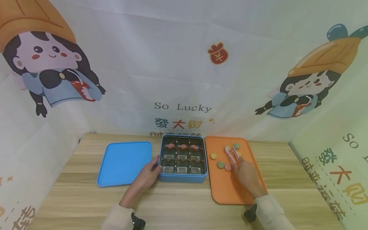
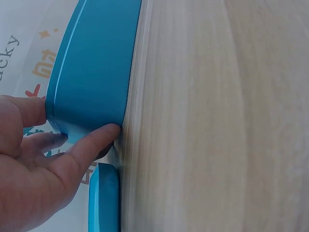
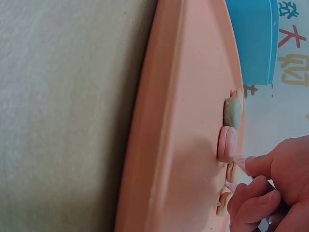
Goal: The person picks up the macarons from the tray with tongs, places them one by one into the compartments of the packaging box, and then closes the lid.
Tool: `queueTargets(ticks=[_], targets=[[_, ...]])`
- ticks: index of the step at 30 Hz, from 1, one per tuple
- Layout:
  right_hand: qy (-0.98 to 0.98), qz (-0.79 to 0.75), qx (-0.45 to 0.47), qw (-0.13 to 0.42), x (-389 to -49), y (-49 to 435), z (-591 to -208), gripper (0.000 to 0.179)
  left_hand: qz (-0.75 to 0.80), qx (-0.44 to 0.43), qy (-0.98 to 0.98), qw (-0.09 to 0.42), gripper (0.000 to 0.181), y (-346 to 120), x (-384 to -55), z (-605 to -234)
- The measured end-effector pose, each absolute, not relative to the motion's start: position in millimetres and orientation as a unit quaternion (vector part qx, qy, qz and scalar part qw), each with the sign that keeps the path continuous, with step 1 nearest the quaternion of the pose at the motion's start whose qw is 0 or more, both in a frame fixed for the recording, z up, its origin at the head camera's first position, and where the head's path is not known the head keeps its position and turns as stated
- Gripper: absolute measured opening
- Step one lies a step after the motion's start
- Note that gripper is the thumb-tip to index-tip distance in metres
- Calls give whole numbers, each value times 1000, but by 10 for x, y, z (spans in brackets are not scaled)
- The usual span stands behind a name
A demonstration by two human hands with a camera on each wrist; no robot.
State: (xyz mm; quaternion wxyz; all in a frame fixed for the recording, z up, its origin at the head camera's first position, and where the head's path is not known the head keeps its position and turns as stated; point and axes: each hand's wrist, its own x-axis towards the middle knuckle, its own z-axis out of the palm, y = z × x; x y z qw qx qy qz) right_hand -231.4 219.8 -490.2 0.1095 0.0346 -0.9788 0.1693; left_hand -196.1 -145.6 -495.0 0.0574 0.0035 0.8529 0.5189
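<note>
My left hand holds the left side of a blue tin box, with fingers at its rim and low on its wall in the left wrist view. Clear plastic compartments fill the box, and three pinkish-red macarons sit in its back row. Over the orange tray, my right hand grips pink-tipped tongs. Their spread tips reach a yellow macaron. Around it lie a pink macaron, a green macaron, another green macaron and a yellow macaron.
Left of the box lies a blue lid, flat on the wooden table. The tray stands close along the box's right side. Behind the table hangs a printed white cloth, which also covers the sides.
</note>
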Motion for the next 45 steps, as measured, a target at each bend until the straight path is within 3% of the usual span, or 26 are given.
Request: queueTargets(ticks=[10, 20, 26, 33, 39, 45], targets=[[-975, 189, 25, 116, -2294, 2228, -4942, 17, 517, 4, 854, 61, 54, -1460, -1978, -4969], [-965, 185, 53, 178, -2307, 2238, -4924, 22, 516, 6, 854, 63, 54, -1462, -1997, -4969], [-960, 198, 65, 189, -2299, 2144, -4818, 19, 517, 6, 854, 60, 54, -1458, -1992, -4972], [-955, 226, 62, 181, -2281, 1985, -4709, 32, 510, 11, 858, 57, 54, -1456, -1988, -4969], [-950, 250, 68, 176, -2265, 1864, -4648, 18, 507, 13, 860, 59, 55, -1454, -1976, -4955], [-947, 251, 79, 185, -2262, 1742, -4613, 17, 506, 11, 860, 62, 55, -1459, -1973, -4953]])
